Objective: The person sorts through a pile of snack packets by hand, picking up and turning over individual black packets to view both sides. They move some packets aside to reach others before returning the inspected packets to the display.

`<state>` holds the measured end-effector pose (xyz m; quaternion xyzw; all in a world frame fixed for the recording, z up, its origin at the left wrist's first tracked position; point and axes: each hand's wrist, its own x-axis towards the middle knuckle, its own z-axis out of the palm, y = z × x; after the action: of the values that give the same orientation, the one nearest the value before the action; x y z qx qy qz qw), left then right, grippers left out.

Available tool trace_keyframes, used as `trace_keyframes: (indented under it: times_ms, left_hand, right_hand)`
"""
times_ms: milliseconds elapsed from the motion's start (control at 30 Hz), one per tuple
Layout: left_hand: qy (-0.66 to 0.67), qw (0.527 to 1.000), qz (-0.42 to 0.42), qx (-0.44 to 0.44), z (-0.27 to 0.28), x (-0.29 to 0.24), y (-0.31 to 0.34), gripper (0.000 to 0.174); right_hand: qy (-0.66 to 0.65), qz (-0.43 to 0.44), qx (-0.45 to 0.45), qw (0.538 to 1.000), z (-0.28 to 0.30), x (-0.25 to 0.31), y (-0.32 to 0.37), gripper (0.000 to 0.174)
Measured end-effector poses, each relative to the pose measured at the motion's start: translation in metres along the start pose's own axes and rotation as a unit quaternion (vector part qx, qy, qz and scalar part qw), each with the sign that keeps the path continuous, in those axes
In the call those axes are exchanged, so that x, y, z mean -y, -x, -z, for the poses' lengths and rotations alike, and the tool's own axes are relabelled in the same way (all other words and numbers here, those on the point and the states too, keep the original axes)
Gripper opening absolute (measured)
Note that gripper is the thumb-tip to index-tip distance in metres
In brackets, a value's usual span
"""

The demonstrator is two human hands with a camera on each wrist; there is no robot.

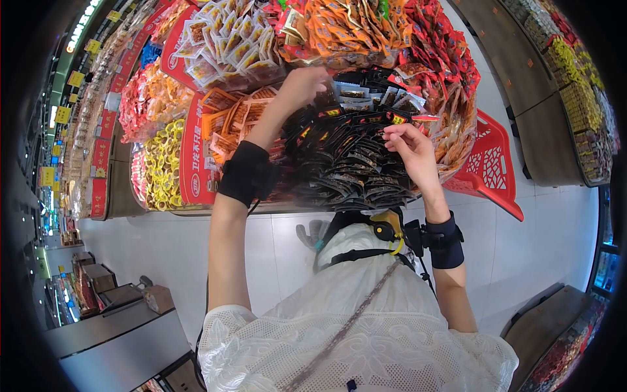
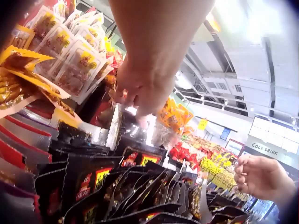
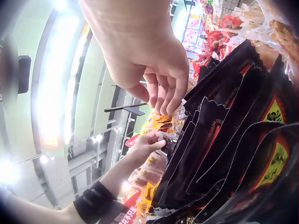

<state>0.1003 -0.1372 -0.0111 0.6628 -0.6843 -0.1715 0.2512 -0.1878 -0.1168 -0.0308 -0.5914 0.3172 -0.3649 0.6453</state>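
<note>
Black snack packets [image 1: 346, 157] stand in dense rows in the middle of the display. At their upper left, the left hand [image 1: 304, 85] has its fingers curled on a dark packet with a clear, silvery edge; in the left wrist view that hand [image 2: 142, 91] pinches the packet [image 2: 135, 130]. Over the right side of the black rows hovers the right hand [image 1: 413, 149], its fingers loosely bent; in the right wrist view this hand [image 3: 149, 70] shows nothing between its fingers, beside the black packets [image 3: 210, 135].
Orange packets [image 1: 245, 117] lie left of the black ones, white packets [image 1: 228, 42] behind them and red packets [image 1: 450, 59] at the back right. A red plastic basket [image 1: 486, 157] stands at the display's right edge. Shelves line both sides.
</note>
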Motion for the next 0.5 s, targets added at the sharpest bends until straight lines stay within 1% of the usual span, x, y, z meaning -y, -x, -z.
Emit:
trace_keyframes:
  times_ms: [33,67,100,167,267,367,400,467,500]
  left_hand:
    - [-0.015,1.0,0.002,-0.019,0.007,-0.005,0.001,0.021]
    - [-0.038,0.996,-0.032,-0.078,0.009,0.004,0.001,0.02]
    - [-0.02,0.998,-0.004,-0.058,0.025,-0.015,0.004,0.02]
    - [-0.025,0.994,-0.056,-0.091,0.041,-0.028,0.011,0.015]
    - [0.114,0.983,-0.135,-0.051,0.057,-0.055,0.03,0.014]
    - [0.218,0.963,-0.156,0.014,0.056,-0.075,0.053,0.016]
    - [0.211,0.961,-0.18,0.027,0.057,-0.083,0.059,0.013]
    - [0.258,0.94,-0.221,0.027,0.044,-0.085,0.068,0.009]
    - [0.273,0.931,-0.242,0.028,0.038,-0.085,0.072,0.008]
  right_hand:
    - [0.0,0.0,-0.001,1.0,-0.001,0.002,0.0,0.014]
    - [-0.001,0.0,0.0,1.0,-0.002,0.003,0.0,0.014]
    - [0.001,0.002,-0.002,1.0,-0.002,0.003,-0.001,0.014]
    - [0.003,0.007,-0.006,1.0,0.0,0.002,-0.003,0.014]
    - [-0.001,0.006,-0.019,1.0,0.0,0.0,-0.008,0.015]
    - [-0.041,0.013,0.005,0.999,-0.01,0.006,-0.011,0.02]
    - [-0.054,0.003,0.03,0.998,-0.014,0.009,-0.011,0.022]
    - [-0.08,-0.018,0.079,0.993,-0.024,0.014,-0.011,0.025]
    - [-0.074,-0.019,0.086,0.993,-0.028,0.015,-0.011,0.026]
